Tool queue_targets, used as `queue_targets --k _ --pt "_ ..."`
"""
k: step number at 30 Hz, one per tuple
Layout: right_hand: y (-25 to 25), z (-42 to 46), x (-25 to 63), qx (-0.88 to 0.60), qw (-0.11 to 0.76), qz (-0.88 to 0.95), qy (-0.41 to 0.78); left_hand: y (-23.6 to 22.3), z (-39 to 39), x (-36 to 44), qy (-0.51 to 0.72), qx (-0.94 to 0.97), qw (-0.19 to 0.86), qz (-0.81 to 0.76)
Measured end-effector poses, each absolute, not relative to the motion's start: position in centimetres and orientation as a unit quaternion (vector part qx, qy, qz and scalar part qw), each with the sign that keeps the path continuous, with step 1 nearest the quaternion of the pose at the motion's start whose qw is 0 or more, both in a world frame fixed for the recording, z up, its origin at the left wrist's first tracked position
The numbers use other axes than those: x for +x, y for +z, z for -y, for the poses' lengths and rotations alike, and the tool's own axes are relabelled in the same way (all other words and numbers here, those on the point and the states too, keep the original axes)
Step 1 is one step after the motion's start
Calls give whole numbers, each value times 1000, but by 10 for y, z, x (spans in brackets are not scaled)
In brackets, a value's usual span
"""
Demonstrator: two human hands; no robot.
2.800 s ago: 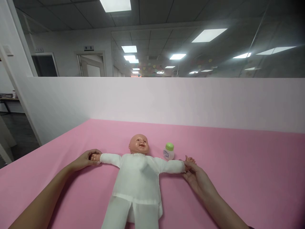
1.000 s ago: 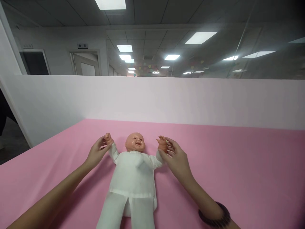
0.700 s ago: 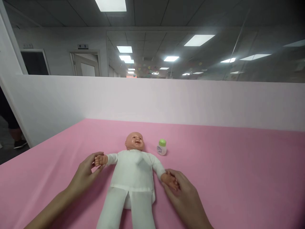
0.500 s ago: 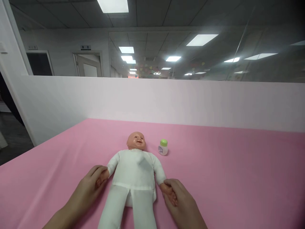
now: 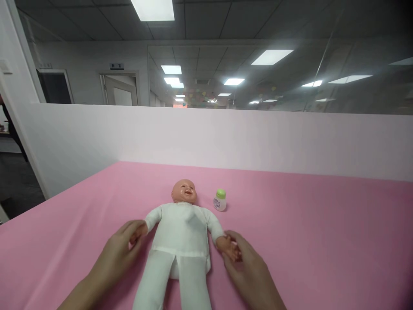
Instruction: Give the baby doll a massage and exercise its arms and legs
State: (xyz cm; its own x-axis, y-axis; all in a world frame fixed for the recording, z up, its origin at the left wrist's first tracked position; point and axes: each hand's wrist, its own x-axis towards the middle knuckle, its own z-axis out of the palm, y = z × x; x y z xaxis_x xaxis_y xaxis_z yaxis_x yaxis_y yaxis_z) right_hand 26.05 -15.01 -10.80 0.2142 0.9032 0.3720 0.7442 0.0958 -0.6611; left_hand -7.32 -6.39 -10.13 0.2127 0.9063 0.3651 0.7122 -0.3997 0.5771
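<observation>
A baby doll (image 5: 182, 230) with a cloth body in white lies on its back, its head toward the far side and its feet cut off by the lower frame edge. My left hand (image 5: 121, 247) is closed around the doll's hand on the left, thumb below and fingers above. On the other side, my right hand (image 5: 247, 262) grips the doll's other hand, whose small fingers show between my thumb and fingers. Both doll arms are spread out from its sides. Beside the doll's head stands a small clear jar (image 5: 220, 200) with a green lid and a printed label.
Pink cloth (image 5: 306, 232) covers the table. A low white partition (image 5: 226, 137) runs along its back edge, with a glass pane above. At far left, past the partition's end, part of a person in dark clothes (image 5: 14, 133) shows.
Both doll hands have shifted slightly up and outward with my hands around them. My right hand has moved a little to the right. The jar stays in place.
</observation>
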Motion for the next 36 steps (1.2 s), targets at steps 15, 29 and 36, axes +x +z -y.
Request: queue_targets --k 15,29,36 --pt "-51 -29 264 -731 360 572 96 -48 -103 10 359 708 195 -576" --pt "-95 -73 261 -752 288 581 123 -106 -161 10 213 715 244 -620" --pt "-64 -41 260 -713 397 563 128 -74 -122 4 334 727 178 -573"
